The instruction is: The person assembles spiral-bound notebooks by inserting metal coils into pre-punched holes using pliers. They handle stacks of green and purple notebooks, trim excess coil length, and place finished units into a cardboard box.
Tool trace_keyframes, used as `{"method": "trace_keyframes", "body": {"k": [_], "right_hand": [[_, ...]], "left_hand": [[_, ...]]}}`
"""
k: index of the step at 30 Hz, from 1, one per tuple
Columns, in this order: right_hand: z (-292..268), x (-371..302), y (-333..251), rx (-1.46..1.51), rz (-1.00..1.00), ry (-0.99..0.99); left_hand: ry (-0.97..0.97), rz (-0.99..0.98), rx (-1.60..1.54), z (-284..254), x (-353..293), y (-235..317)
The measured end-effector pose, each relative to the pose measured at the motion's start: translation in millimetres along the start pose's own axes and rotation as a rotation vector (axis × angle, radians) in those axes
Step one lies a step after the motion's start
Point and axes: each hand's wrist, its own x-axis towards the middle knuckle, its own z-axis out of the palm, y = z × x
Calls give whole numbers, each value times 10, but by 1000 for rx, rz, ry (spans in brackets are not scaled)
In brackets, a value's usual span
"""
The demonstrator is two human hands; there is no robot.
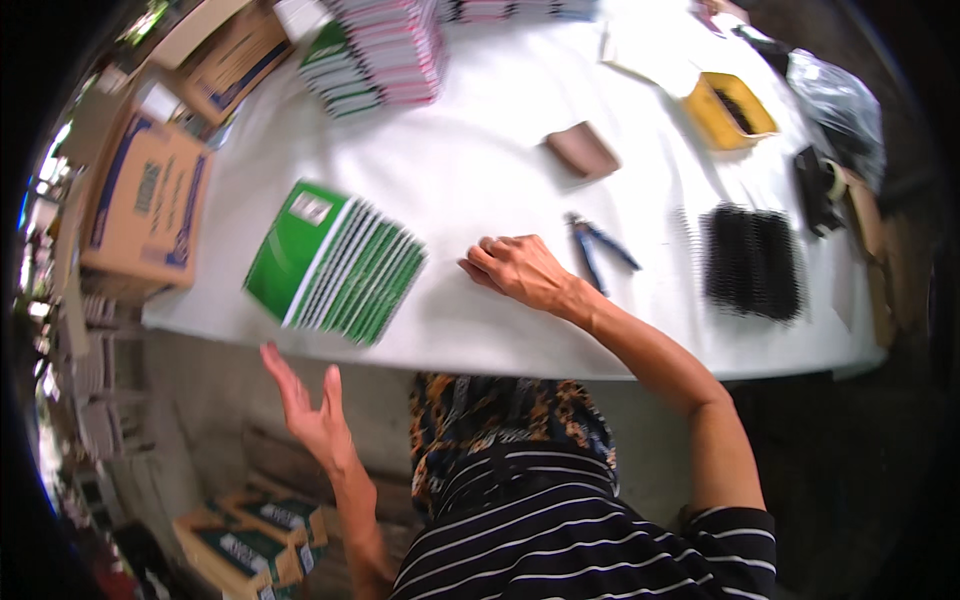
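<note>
Left fingers spread, notebooks beyond table edge

The notebooks lie flat on the left part of the desk, near its front edge, overlapping in a slanted fan. The leftmost shows most of its green cover, with 1 pale label near the far edge; the rest show as green strips with white bands and dark, toothed-looking edges. The pliers lie farther right, 2 blue handles spread, dark head pointing away.

Bright light washes out the tabletop, while dark edges bend.
</note>
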Motion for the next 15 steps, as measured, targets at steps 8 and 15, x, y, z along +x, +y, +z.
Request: {"method": "trace_keyframes", "body": {"k": [8,15], "right_hand": [[-1925,78,2317,-697,655,630],[-2558,-882,4009,-453,1321,200]], "left_hand": [[-30,-165,234,521,-109,-507],[-35,-125,454,639,-62,-704]]}}
